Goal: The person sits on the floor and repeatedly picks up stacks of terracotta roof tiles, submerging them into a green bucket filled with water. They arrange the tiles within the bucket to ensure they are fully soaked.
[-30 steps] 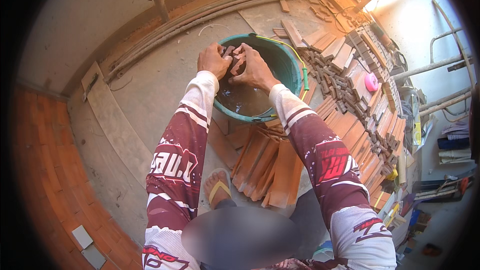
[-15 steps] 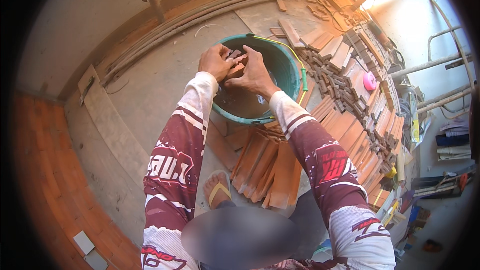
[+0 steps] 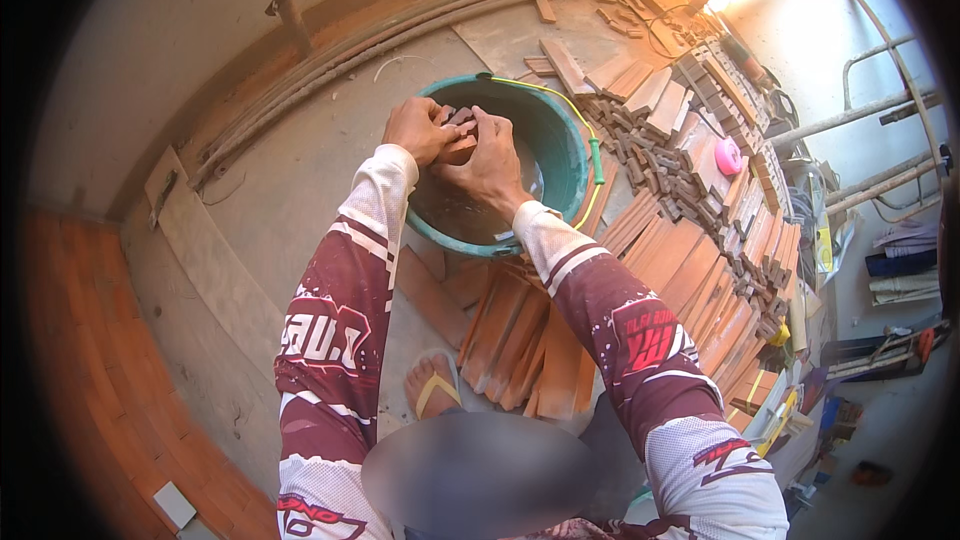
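Over a green bucket with water in it, my two hands are close together. My left hand closes its fingers on small reddish-brown tile pieces. From the other side my right hand grips the same pieces, thumb below and fingers above. Some of the pieces are dark, one is lighter orange; the fingers hide how many there are. The bucket's yellow handle with its green grip hangs over the right rim.
Long terracotta tiles stand in rows before the bucket and to its right. Small dark tile pieces lie heaped among them, near a pink roll. Metal poles stand at the right. A board lies on the left floor.
The view has shifted slightly, so bucket and tiles appear a little further left. My hands have drawn closer together around the tile pieces, still over the bucket.
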### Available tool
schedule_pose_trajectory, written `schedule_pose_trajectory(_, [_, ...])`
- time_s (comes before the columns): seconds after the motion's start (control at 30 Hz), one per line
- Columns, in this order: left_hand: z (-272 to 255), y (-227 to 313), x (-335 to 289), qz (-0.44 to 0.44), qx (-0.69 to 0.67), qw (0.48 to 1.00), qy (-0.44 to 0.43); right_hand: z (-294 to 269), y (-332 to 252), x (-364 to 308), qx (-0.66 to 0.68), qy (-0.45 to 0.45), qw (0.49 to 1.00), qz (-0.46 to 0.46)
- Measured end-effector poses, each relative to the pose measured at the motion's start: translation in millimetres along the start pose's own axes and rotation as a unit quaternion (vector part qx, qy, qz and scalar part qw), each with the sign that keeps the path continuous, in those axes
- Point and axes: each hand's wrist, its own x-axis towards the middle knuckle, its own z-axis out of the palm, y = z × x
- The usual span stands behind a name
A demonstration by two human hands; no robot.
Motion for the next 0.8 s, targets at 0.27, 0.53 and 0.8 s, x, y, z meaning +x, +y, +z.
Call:
schedule_pose_trajectory(0.27, [15.3, 13.5, 24.3, 0.059, 0.066, 0.996, -0.022, -11.9, 20.7, 11.0, -0.008, 0.068, 0.997, -0.027])
schedule_pose_trajectory(0.53, [30.8, 16.0, 44.3, 0.042, -0.103, 0.994, -0.006, -13.1, 49.7, 27.6, 0.005, 0.100, 0.994, -0.050])
schedule_pose_trajectory(0.8, [29.7, 10.3, 24.5, 0.068, 0.097, 0.988, 0.098, -15.2, 44.7, 33.2, 0.104, 0.100, 0.989, 0.041])
